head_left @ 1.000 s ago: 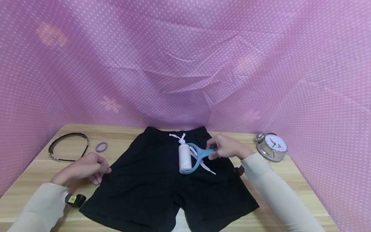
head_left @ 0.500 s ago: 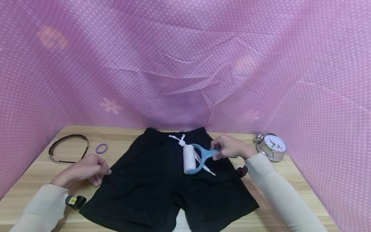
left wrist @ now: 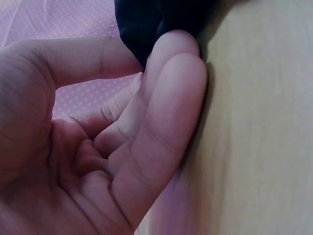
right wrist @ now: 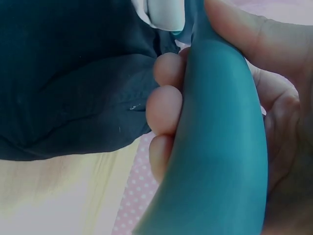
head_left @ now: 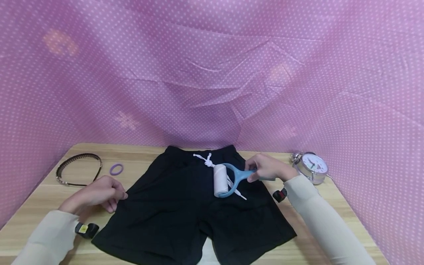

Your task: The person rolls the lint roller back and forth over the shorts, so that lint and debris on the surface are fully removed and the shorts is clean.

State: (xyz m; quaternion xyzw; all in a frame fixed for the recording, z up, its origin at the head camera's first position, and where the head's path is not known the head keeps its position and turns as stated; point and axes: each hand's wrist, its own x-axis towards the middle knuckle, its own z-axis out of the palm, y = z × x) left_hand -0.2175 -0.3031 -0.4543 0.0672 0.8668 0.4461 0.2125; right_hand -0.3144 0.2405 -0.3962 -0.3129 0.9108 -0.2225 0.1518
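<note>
Black shorts [head_left: 165, 206] with a white drawstring [head_left: 208, 161] lie spread flat on the wooden table. My right hand [head_left: 266, 167] grips the blue handle of a lint roller [head_left: 221, 180], its white roll resting over the upper right part of the shorts. In the right wrist view the fingers wrap round the thick handle [right wrist: 220, 127]. At the left side edge of the shorts, my left hand [head_left: 99, 193] pinches the fabric between thumb and fingers. The left wrist view shows the black cloth [left wrist: 146, 24] caught at the fingertips, close against the tabletop.
A dark headband [head_left: 79, 169] and a purple ring [head_left: 116, 169] lie on the table's left side. A silver alarm clock [head_left: 311, 167] stands at the right, near the right forearm. A pink dotted cloth [head_left: 212, 73] hangs behind the table [head_left: 331, 213].
My right hand has drawn the lint roller a little to the right across the shorts, and more of its handle end now shows. The left hand has stayed in place at the shorts' edge.
</note>
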